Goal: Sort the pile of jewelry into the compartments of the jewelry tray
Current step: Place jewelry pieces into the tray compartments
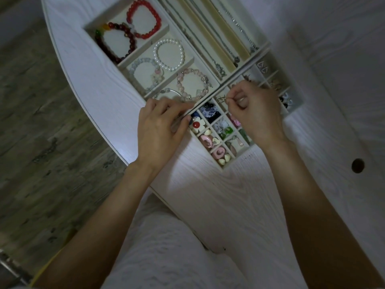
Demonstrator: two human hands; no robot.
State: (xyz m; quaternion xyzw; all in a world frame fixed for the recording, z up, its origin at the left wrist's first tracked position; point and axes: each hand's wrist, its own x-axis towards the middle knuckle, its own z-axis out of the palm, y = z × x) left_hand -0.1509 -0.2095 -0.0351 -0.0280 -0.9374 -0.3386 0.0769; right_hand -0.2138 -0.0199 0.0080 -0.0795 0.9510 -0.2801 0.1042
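Note:
A cream jewelry tray (210,79) lies on the white table. Its left compartments hold bead bracelets: red ones (143,19), a white pearl one (169,54) and pink ones (192,84). Long slots at the top hold silver chains (218,49). A grid of small cells (216,130) holds earrings and charms, among them a red-centred flower (196,124). My right hand (255,110) hovers over the grid and pinches a small silver earring (221,99) between thumb and forefinger. My left hand (161,125) rests at the tray's front edge, fingers curled against the divider wall.
The table's curved edge (116,147) runs down the left, with wood floor (41,122) beyond it. A round cable hole (358,165) sits in the tabletop at the right. My lap in white cloth (166,247) is below the table edge.

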